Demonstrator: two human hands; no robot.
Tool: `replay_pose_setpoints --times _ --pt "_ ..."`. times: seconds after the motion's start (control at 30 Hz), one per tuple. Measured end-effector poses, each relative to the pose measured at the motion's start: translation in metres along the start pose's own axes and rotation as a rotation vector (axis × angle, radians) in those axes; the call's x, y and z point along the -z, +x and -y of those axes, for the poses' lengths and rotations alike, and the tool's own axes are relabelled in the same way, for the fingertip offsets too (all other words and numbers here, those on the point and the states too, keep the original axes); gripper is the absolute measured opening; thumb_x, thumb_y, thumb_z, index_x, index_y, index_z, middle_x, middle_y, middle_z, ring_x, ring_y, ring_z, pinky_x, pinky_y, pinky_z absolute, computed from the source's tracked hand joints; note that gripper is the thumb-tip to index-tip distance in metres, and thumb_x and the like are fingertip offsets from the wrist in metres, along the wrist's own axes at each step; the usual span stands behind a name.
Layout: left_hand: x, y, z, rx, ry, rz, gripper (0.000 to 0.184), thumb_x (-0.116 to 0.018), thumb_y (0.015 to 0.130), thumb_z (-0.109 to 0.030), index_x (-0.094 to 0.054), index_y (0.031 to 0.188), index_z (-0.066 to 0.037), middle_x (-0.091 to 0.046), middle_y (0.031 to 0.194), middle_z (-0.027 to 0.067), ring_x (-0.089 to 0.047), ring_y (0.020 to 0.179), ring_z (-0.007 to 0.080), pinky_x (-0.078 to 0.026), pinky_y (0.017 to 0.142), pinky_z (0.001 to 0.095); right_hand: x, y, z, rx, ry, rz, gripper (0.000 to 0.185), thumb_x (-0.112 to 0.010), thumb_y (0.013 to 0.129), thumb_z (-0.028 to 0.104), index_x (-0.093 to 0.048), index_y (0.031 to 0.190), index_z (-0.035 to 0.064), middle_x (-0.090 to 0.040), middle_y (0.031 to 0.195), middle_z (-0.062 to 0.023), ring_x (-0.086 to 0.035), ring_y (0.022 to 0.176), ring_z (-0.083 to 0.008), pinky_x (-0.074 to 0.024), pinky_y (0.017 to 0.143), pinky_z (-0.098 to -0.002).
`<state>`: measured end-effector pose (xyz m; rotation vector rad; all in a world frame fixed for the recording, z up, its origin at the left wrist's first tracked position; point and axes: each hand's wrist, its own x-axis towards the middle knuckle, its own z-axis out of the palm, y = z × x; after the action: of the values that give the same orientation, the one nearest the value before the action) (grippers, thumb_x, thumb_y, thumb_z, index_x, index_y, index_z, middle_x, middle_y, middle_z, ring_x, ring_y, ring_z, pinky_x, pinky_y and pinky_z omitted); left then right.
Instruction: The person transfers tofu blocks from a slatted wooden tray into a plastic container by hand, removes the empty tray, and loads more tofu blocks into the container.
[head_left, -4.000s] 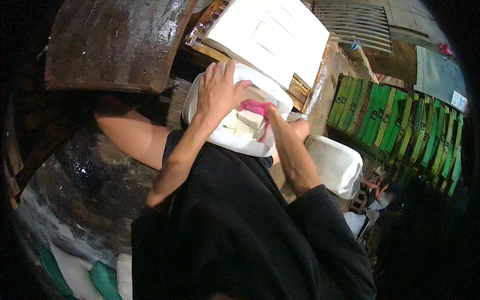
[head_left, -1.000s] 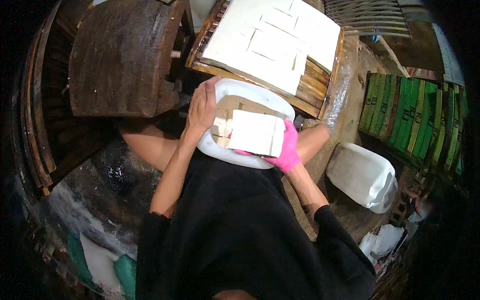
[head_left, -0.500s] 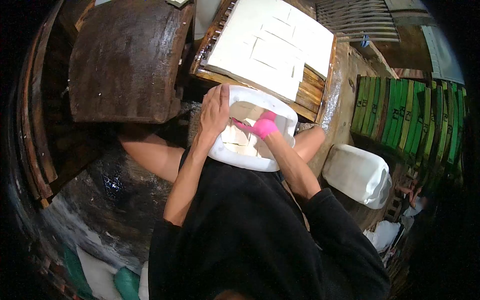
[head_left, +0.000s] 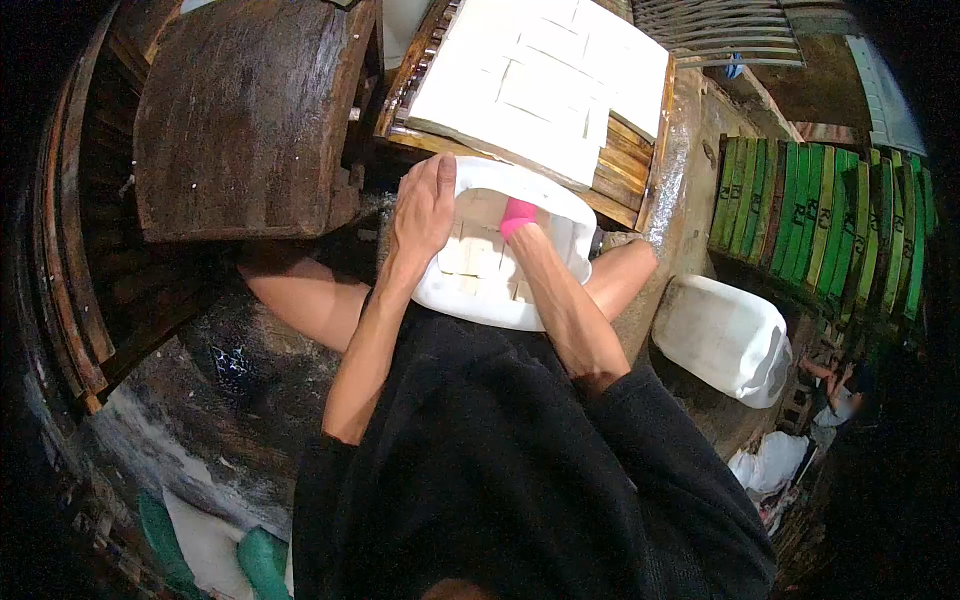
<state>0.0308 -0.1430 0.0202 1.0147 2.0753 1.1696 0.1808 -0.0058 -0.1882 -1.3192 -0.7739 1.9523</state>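
Note:
A white plastic container (head_left: 490,314) with a cut-open top sits between my legs, against the black shirt. Flat cream-white blocks that look like tofu (head_left: 470,252) lie inside it. My left hand (head_left: 424,208) grips the container's left rim, thumb along the top edge. In a pink glove, my right hand (head_left: 518,216) reaches down inside, near the far wall. Its fingers are hidden, so what they hold, if anything, does not show. Just beyond the container, a large white slab scored into rectangles (head_left: 540,85) rests on a wooden slatted tray (head_left: 622,175).
A dark wooden board (head_left: 250,120) stands at the left. To the right lies another white plastic container (head_left: 718,335). Green crates or boards (head_left: 810,225) are lined up behind it. A person (head_left: 835,395) is at the far right edge. Green and white sacks (head_left: 262,560) lie at lower left.
My right hand has moved farther in toward the container's far wall, and its gloved fingers have gone out of sight. My left hand keeps its hold on the rim.

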Motion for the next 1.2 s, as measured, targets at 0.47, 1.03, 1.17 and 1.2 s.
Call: replay_pose_setpoints --times 0.47,1.03,1.17,1.2 --pt "0.002 -0.001 -0.004 0.026 0.015 0.014 0.065 -0.027 0.108 -0.049 -0.058 0.131 0.003 -0.059 0.132 0.0256 -0.052 0.128 0.0397 -0.037 0.11 0.043 -0.036 -0.125 0.096 0.422 -1.716 -0.087 0.043 -0.069 0.086 0.035 -0.065 0.117 0.0056 -0.066 0.12 -0.0203 -0.062 0.112 -0.0362 -0.0487 0.095 -0.0439" --pt "-0.001 0.001 0.001 0.032 0.023 -0.025 0.061 -0.036 0.106 -0.047 -0.061 0.126 0.006 -0.061 0.129 0.0265 -0.055 0.124 0.0404 -0.04 0.108 0.044 -0.065 -0.17 0.151 0.369 -1.791 0.717 0.038 -0.066 0.087 0.026 -0.066 0.118 0.0031 -0.064 0.124 -0.0208 -0.061 0.116 -0.0369 -0.0501 0.098 -0.043" --pt "-0.005 -0.001 -0.001 0.041 0.069 -0.01 0.062 -0.037 0.106 -0.049 -0.059 0.13 0.004 -0.06 0.131 0.0256 -0.054 0.125 0.04 -0.038 0.109 0.0433 -0.002 -0.147 0.263 -0.051 -0.775 0.825 0.037 -0.05 0.102 0.019 -0.056 0.135 0.0025 -0.066 0.127 -0.0098 -0.062 0.117 -0.0199 -0.0489 0.102 -0.0347" --pt "-0.005 -0.001 -0.002 0.045 0.077 -0.01 0.062 -0.037 0.106 -0.049 -0.058 0.13 0.004 -0.06 0.131 0.0254 -0.054 0.125 0.0399 -0.038 0.109 0.0432 0.007 -0.134 0.272 0.037 -0.237 0.485 0.035 -0.046 0.105 0.02 -0.058 0.132 0.0014 -0.065 0.126 -0.011 -0.061 0.117 -0.018 -0.0499 0.099 -0.0305"
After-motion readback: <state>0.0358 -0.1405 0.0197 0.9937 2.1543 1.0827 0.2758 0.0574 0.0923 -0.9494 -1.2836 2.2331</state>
